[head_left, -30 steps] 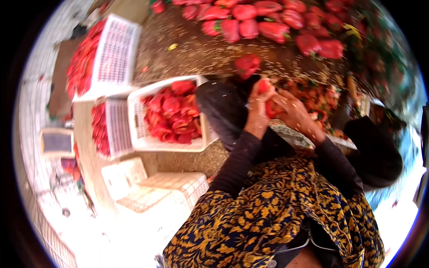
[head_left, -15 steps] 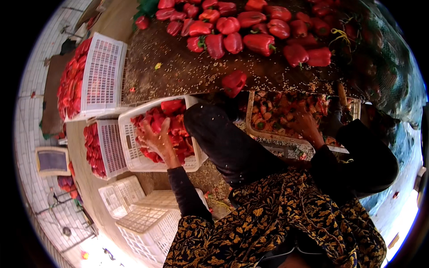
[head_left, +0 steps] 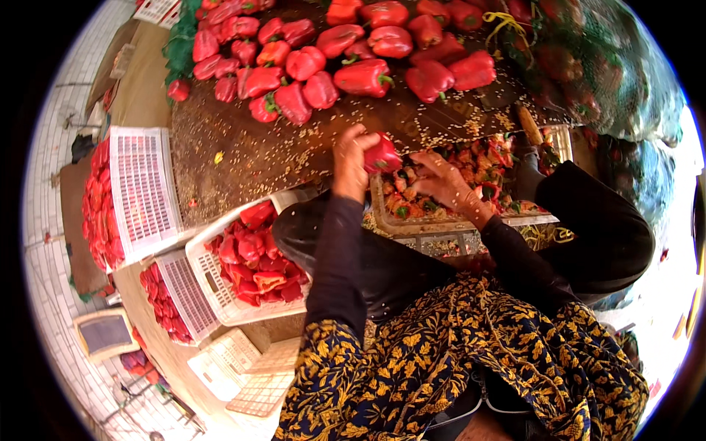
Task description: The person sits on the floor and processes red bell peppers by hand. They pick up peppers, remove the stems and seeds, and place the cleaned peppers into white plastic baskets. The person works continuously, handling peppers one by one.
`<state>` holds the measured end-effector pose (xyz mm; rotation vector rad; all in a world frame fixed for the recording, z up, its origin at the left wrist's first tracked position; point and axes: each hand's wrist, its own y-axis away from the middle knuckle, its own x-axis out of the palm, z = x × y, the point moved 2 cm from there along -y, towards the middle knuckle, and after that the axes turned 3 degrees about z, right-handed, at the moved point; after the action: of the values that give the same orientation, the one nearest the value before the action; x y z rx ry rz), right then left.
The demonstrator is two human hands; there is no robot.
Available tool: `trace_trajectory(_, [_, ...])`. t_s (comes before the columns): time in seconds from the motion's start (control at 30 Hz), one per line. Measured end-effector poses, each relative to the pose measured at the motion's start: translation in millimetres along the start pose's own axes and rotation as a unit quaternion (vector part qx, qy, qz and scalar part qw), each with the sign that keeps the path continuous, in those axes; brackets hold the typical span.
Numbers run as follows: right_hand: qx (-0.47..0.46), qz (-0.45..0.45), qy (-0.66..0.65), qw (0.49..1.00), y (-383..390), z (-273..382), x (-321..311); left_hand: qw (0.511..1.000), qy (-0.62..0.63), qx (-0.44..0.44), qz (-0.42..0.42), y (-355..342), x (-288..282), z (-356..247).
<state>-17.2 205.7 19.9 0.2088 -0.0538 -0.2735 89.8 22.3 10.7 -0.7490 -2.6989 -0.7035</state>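
My left hand [head_left: 348, 163] is closed around a red bell pepper [head_left: 382, 154] above the table's near edge. Just right of it, my right hand [head_left: 447, 185] has its fingers stretched toward the pepper, with a small gap between; I see nothing held in it. Under the right hand lies a shallow crate [head_left: 412, 226] of pepper cores, stems and seeds. Beside my left knee, a white plastic crate [head_left: 202, 259] holds opened red pepper pieces [head_left: 254, 257].
Many whole red peppers [head_left: 305, 63] lie on the seed-strewn brown table [head_left: 250, 165]. Green net sacks [head_left: 596, 81] bulge at the right. A wooden handle [head_left: 528, 125] stands by the scrap crate. More pepper-filled white crates [head_left: 147, 191] stand left, other white crates [head_left: 228, 364] below them.
My left hand has left the crate of pepper pieces and now grips the pepper from the table's edge. My right hand has come up and left from the scraps. The view has shifted.
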Motion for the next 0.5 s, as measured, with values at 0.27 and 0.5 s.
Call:
trace_trajectory(0.27, [0.011, -0.094, 0.203, 0.975, 15.4, -43.5, -26.4, 0.926, 0.183, -0.280, -0.173, 53.3, 52.5, 145.6])
trace_trajectory(0.5, [0.074, -0.053, 0.274, 0.957, -15.1, -70.2, -40.4, 0.943, 0.091, -0.270, -0.171, 25.4, 53.6, 181.9])
